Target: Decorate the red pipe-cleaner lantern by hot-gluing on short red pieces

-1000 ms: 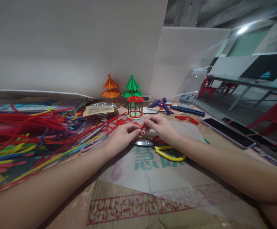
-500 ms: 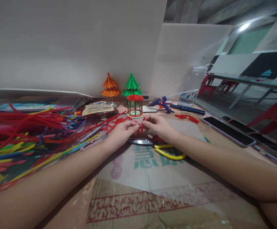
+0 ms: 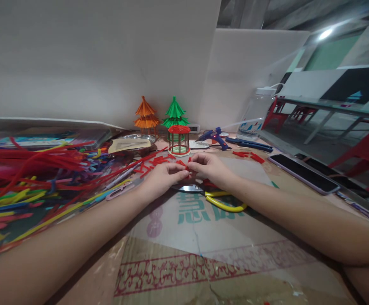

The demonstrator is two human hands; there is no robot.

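My left hand and my right hand meet above the middle of the table. Their fingertips pinch a short red pipe cleaner piece between them, partly hidden by the fingers. More cut red pieces lie loose beyond my left hand. Just under the hands rest scissors with yellow handles, their blades partly covered. Behind the fingers stands a small round pavilion frame with a red top ring, brown posts and a pale base.
An orange pavilion and a green one stand at the back. A blue glue gun, pliers-like blue tool, clear bottle and phone lie or stand right. Coloured pipe cleaners pile up left.
My fingertips have come closer together around the red piece, the left hand shifting slightly right. The rest of the table looks the same apart from a slight camera shift.
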